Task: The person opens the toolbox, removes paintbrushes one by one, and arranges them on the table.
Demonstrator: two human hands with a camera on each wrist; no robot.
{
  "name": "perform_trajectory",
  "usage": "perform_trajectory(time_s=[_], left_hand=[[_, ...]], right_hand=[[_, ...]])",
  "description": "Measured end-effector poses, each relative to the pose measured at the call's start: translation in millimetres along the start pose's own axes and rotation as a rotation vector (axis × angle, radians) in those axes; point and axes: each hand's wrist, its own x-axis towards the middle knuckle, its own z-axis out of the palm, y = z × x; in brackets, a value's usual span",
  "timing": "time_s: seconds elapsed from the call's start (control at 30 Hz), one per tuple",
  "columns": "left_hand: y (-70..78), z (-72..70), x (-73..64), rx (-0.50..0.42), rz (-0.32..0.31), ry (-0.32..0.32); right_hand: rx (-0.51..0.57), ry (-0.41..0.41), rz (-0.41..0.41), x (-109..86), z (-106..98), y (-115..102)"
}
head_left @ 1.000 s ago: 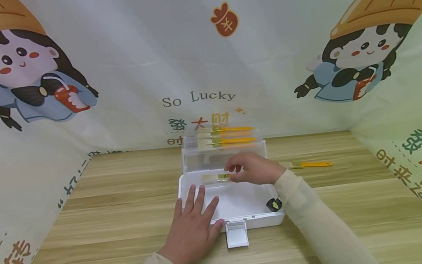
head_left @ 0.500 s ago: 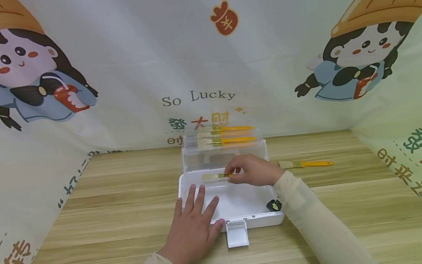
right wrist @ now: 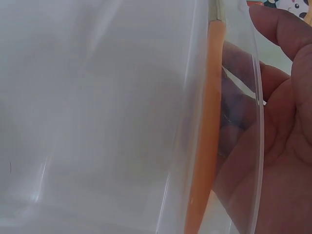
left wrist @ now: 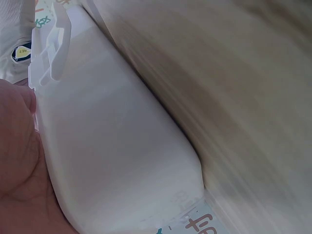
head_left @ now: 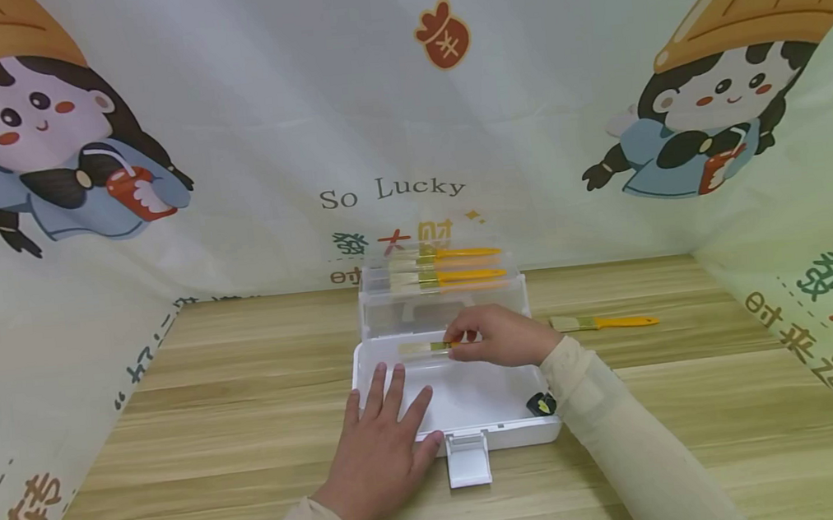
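A white plastic box (head_left: pixel 484 394) lies with its lid open toward the back. My left hand (head_left: pixel 381 445) rests spread over its front left edge; the left wrist view shows the palm against the box's outer wall (left wrist: pixel 117 126). At the box's back, a paintbrush (head_left: pixel 432 348) lies level, bristles to the left. My right hand (head_left: pixel 497 335) pinches its handle, which the fingers mostly hide from above. In the right wrist view, an orange handle (right wrist: pixel 207 107) shows along a clear plastic wall, with the curled right fingers (right wrist: pixel 241 58) behind it.
Clear trays (head_left: pixel 370 285) raised at the back hold several orange-handled brushes (head_left: pixel 470 275). Another paintbrush (head_left: pixel 608 322) lies on the wooden table (head_left: pixel 199 411) to the right. A white latch (head_left: pixel 468 462) hangs down in front. A small dark object (head_left: pixel 542 403) sits at the right front corner.
The right thumb and fingers have closed together at the brush handle, and the hand has shifted very slightly. The left hand has stayed in place.
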Motion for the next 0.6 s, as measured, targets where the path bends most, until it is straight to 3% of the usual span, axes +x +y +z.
perform_trajectory(time_s=[0.6], left_hand=[[-0.4,0.6,-0.4,0.003,0.013,0.029]], right_hand=[[-0.004,0.015,-0.027,-2.1,0.0,-1.5]])
